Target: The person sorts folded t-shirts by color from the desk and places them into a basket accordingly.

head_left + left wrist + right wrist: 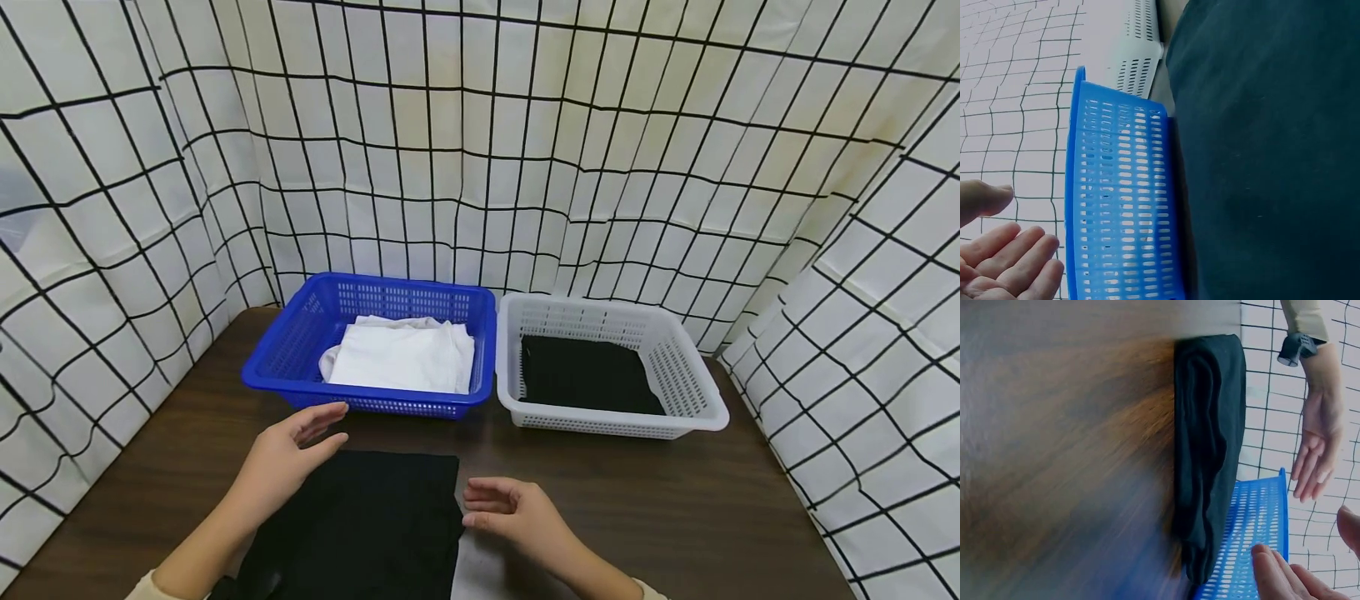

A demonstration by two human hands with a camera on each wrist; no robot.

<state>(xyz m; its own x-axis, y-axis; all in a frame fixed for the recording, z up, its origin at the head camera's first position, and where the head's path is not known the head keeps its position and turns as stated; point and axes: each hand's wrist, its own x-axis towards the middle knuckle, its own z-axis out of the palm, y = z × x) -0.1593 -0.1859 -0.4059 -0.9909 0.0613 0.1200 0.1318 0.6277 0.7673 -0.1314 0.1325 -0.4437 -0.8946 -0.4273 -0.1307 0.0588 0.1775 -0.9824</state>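
Note:
A folded black cloth point(367, 525) lies flat on the table; in the right wrist view its stacked layers point(1200, 450) show from the side. Above its far left corner hovers my left hand point(288, 462), fingers extended and thumb apart, holding nothing. Just off the cloth's right edge is my right hand point(517, 517), its fingers loosely bent and nothing held. The left wrist view shows the left fingers point(1019, 262) spread slightly, with the cloth point(1272, 150) filling the right side.
A blue basket point(300, 385) holding folded white cloth point(405, 354) stands behind the black cloth. To its right, a white basket point(690, 421) contains folded black cloth point(588, 375). White sheeting with a black grid point(517, 150) encloses the dark wooden table point(637, 500) at the back and sides.

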